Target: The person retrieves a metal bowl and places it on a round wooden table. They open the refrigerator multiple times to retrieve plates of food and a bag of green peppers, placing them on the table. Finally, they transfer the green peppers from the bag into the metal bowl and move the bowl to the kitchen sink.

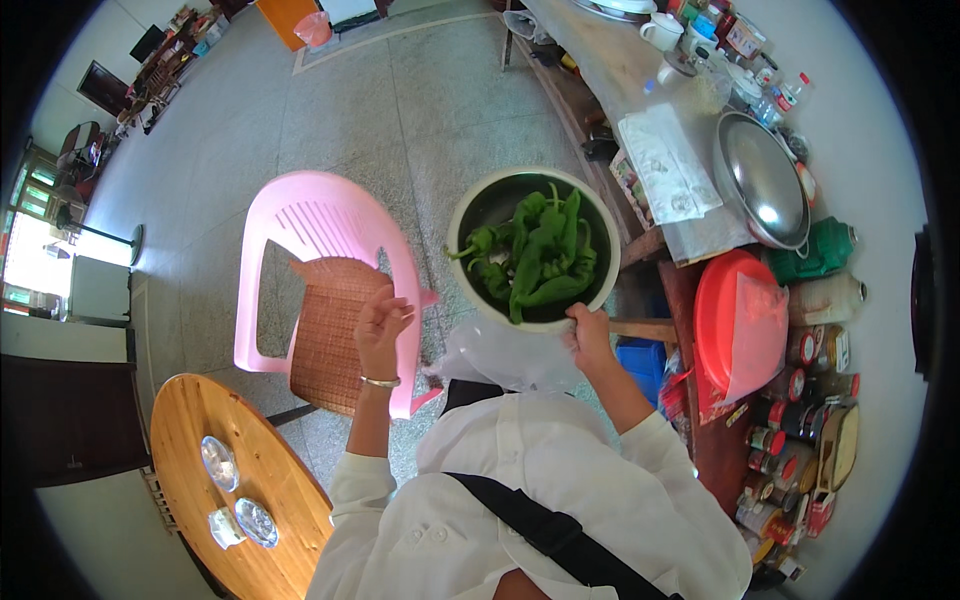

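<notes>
My right hand [592, 340] grips the near right rim of a round metal basin [468, 215], with the thumb over the edge. Inside the basin lies a heap of long green peppers [545, 250]. To the left, my left hand [383, 318] is raised over a pink plastic chair [330, 205] and its woven brown seat mat [335, 340]. Its fingers are loosely bent and partly apart, and I see nothing in them. A translucent plastic bag [500, 355] hangs or lies just below the basin, in front of my body; what supports it is hidden.
An oval wooden table [185, 420] with covered dishes stands at the lower left. Along the right, a long table [590, 45] carries a large metal lid [762, 180] and cups. Beside me are red plastic trays [715, 310], several jars [800, 385] and a blue bin [640, 360].
</notes>
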The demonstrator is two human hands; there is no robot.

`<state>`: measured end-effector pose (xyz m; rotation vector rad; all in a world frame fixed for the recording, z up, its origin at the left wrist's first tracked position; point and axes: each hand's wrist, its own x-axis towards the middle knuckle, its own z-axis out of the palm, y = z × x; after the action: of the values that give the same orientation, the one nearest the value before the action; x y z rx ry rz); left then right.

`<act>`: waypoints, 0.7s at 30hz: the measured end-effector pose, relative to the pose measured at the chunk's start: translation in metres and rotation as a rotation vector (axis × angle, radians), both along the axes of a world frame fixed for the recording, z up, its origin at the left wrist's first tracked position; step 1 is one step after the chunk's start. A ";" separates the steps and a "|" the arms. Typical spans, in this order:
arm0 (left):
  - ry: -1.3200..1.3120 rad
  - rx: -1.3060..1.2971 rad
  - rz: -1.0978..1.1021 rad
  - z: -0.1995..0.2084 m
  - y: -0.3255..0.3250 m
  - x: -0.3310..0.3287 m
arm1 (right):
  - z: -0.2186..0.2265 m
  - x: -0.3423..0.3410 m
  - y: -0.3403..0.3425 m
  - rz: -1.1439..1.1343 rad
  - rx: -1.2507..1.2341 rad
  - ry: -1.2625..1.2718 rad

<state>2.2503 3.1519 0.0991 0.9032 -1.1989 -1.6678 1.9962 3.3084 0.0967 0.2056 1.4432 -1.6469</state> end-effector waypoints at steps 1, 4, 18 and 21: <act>-0.080 -0.122 -0.025 0.004 -0.003 -0.021 | 0.000 -0.008 -0.004 0.004 0.019 0.032; -0.272 -0.398 -0.094 0.020 -0.007 -0.077 | -0.011 -0.031 -0.022 0.018 0.052 0.044; -0.427 -0.178 -0.153 0.008 -0.197 -0.260 | 0.032 -0.128 -0.239 0.281 0.158 0.377; -0.366 -0.067 -0.114 0.011 -0.256 -0.267 | 0.032 -0.145 -0.287 0.327 0.126 0.319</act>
<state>1.9828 2.8959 0.1101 1.1495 -1.5671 -1.5813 1.8513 3.0218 0.1282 -0.2243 1.7179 -1.3628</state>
